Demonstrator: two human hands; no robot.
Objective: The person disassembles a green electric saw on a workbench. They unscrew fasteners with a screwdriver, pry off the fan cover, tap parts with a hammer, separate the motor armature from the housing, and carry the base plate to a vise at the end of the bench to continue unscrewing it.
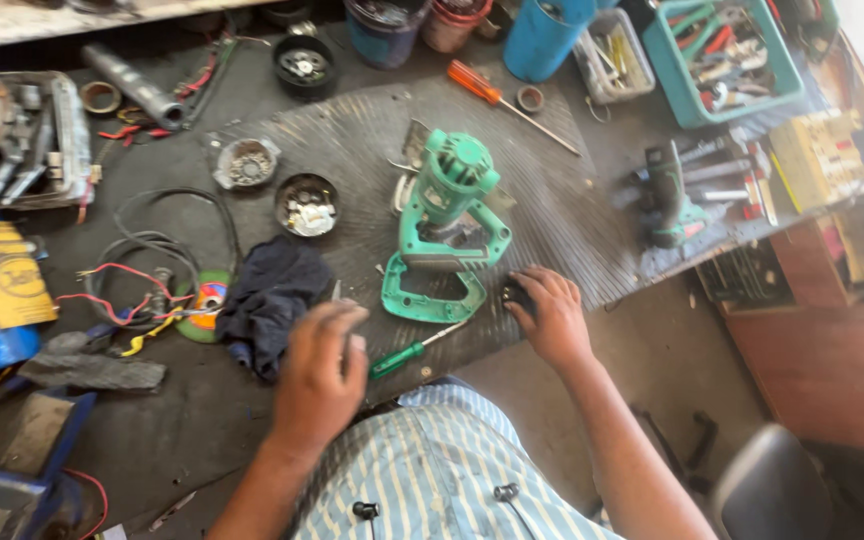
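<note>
Right hand (pixel 550 318): fingers closed on a small black part (pixel 516 293), just right of the green power tool (pixel 447 225). Left hand (pixel 319 375): blurred, grip indeterminate, above the green screwdriver (pixel 410 352).

The power tool body (pixel 449 215) is green, and its loose handle shell (pixel 432 297) is the same green. The small screwdriver (pixel 407 355) has a green handle; the long screwdriver (pixel 497 97) has an orange handle. The cloth (pixel 270 297) is dark blue. The basket (pixel 722 62) is teal. The shirt (pixel 432 475) has blue and white stripes. The mat (pixel 562 215) is grey with fine ribs.
</note>
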